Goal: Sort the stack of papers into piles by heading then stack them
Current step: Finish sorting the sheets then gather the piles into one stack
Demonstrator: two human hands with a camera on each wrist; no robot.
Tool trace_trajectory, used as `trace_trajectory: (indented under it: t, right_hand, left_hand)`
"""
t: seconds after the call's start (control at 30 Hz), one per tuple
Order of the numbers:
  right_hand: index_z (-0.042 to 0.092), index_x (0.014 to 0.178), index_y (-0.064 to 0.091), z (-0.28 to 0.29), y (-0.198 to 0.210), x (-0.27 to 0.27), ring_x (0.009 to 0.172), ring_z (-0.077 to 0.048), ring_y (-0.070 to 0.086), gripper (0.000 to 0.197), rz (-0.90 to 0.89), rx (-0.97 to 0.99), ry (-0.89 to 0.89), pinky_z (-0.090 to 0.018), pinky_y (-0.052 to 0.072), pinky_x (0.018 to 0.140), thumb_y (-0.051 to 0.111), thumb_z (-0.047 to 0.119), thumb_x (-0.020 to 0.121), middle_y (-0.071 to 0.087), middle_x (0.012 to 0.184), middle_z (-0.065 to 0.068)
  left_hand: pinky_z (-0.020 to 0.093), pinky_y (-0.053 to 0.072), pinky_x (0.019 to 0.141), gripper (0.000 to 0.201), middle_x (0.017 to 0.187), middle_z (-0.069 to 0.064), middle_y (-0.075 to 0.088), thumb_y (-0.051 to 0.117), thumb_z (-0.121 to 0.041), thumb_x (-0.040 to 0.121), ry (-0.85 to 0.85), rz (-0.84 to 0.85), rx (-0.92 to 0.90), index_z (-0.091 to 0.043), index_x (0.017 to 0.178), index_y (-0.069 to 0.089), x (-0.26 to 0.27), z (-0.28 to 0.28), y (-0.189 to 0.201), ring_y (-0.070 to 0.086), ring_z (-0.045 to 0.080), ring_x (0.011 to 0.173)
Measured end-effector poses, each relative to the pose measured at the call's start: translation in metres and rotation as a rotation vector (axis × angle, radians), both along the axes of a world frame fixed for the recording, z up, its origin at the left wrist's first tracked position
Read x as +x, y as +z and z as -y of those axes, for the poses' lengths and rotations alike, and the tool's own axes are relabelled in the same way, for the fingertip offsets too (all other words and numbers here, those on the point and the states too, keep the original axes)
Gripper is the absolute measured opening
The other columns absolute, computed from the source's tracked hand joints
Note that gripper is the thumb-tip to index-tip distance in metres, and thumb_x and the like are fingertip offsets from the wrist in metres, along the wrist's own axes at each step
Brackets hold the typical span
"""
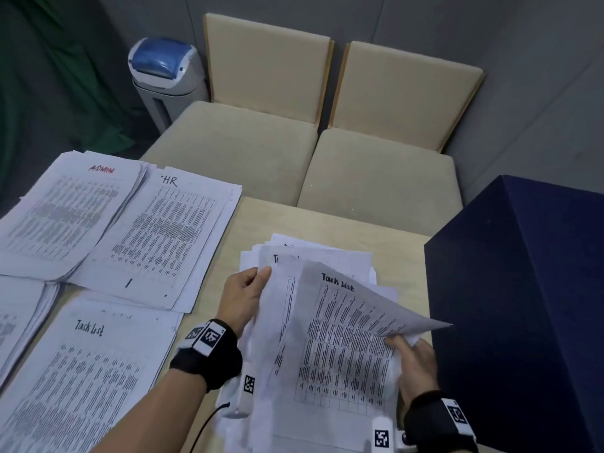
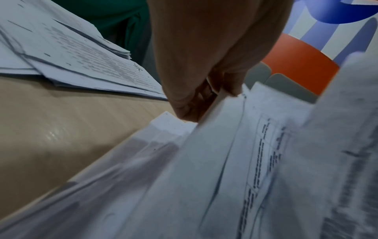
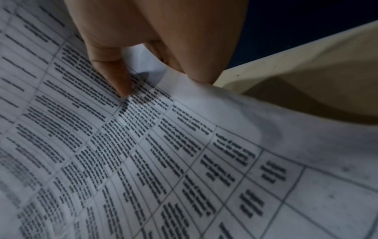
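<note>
Your right hand (image 1: 413,358) at five o'clock has its grip pinched on the edge of a raised Task List sheet (image 1: 343,338), while your left hand (image 1: 243,299) pinches the sheets just beneath at its left edge. Both lift from the unsorted stack (image 1: 313,253) in the middle of the worktop (image 1: 255,220). Sorted piles already lie at nine to eleven o'clock: ADMIN pile (image 1: 65,204), HR pile (image 1: 163,237), Task List pile (image 1: 85,371). By my judgement sorting is partly done; final stacking remains.
</note>
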State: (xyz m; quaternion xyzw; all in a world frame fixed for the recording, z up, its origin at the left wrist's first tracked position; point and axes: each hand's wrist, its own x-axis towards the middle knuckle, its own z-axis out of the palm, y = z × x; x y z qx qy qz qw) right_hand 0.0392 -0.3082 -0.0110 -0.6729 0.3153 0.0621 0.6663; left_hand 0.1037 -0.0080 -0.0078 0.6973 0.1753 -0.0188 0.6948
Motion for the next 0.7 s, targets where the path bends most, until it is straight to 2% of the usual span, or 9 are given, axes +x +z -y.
trace_trajectory:
  t: [0.1,0.2,0.27,0.33,0.4,0.47,0.6,0.63,0.7]
  right_hand:
    - [0.019,0.102,0.067,0.006,-0.004,-0.008,0.111,-0.032,0.063,0.048,-0.018,0.026,-0.062,-0.061,0.044,0.103,0.080,0.037,0.060,0.072,0.110,-0.007]
    - [0.014,0.105,0.066,0.011,0.001,-0.013,0.106,-0.040,0.068,0.037,0.003,0.162,0.058,-0.063,0.046,0.100,0.078,0.015,0.071,0.074,0.107,-0.018]
    - [0.003,0.098,0.066,0.012,0.007,-0.012,0.100,-0.039,0.069,0.020,0.062,0.188,0.159,-0.052,0.051,0.095,0.070,-0.002,0.079,0.076,0.096,-0.016]
    - [0.000,0.082,0.071,0.011,0.013,-0.005,0.090,-0.027,0.067,0.016,0.119,0.187,0.260,-0.038,0.050,0.082,0.078,0.011,0.073,0.075,0.084,-0.003]
    - [0.007,0.067,0.075,0.013,0.007,0.003,0.086,-0.019,0.067,0.030,0.166,0.205,0.283,-0.034,0.051,0.072,0.083,0.034,0.057,0.073,0.087,0.001]
    - [0.017,0.060,0.075,0.015,-0.003,0.008,0.100,-0.017,0.069,0.020,0.176,0.266,0.287,-0.036,0.054,0.082,0.071,0.037,0.059,0.075,0.104,0.006]
    - [0.015,0.060,0.074,0.017,-0.006,0.007,0.102,-0.025,0.071,0.037,0.139,0.301,0.300,-0.032,0.056,0.085,0.082,0.048,0.046,0.076,0.101,-0.014]
    - [0.014,0.060,0.072,0.016,-0.005,0.005,0.101,-0.028,0.071,0.039,0.125,0.298,0.283,-0.036,0.057,0.086,0.085,0.050,0.052,0.076,0.096,-0.018]
    - [0.011,0.066,0.067,0.015,-0.006,-0.001,0.107,-0.041,0.067,0.018,0.071,0.219,0.192,-0.049,0.053,0.095,0.078,0.023,0.075,0.074,0.097,-0.023]
  left_hand:
    - [0.036,0.045,0.062,0.037,0.063,0.010,0.062,0.072,-0.032,0.084,0.004,-0.017,0.122,0.003,0.073,0.065,0.004,-0.003,-0.001,0.052,0.016,0.061]
    - [0.027,0.038,0.057,0.038,0.055,-0.004,0.051,0.082,-0.027,0.077,-0.010,-0.046,0.234,-0.006,0.060,0.056,0.011,-0.006,-0.005,0.044,0.011,0.053]
    - [0.031,0.039,0.060,0.057,0.060,0.003,0.050,0.089,-0.044,0.063,-0.019,-0.062,0.214,0.001,0.064,0.053,0.014,-0.006,-0.007,0.045,0.014,0.058]
    - [0.037,0.046,0.065,0.071,0.067,0.015,0.058,0.091,-0.051,0.056,-0.046,-0.070,0.134,0.008,0.076,0.056,0.014,-0.001,-0.005,0.052,0.021,0.062]
    - [0.045,0.057,0.072,0.049,0.080,0.015,0.074,0.091,-0.034,0.065,-0.100,-0.055,0.075,0.004,0.087,0.068,0.010,0.007,0.006,0.070,0.031,0.073]
    - [0.047,0.061,0.075,0.037,0.086,0.007,0.077,0.088,-0.028,0.070,-0.107,-0.034,0.104,-0.005,0.093,0.071,0.009,0.013,0.011,0.074,0.027,0.080]
    - [0.037,0.044,0.072,0.063,0.091,0.002,0.053,0.092,-0.040,0.059,0.110,-0.039,0.758,-0.008,0.093,0.050,0.008,0.011,0.004,0.052,0.024,0.082]
    - [0.037,0.041,0.073,0.063,0.093,0.003,0.048,0.091,-0.039,0.060,0.141,-0.010,0.863,-0.008,0.095,0.048,0.007,0.009,0.001,0.049,0.026,0.085]
    - [0.035,0.039,0.070,0.051,0.090,0.003,0.050,0.088,-0.033,0.069,0.073,0.003,0.818,-0.011,0.092,0.048,0.006,0.010,-0.003,0.051,0.026,0.083]
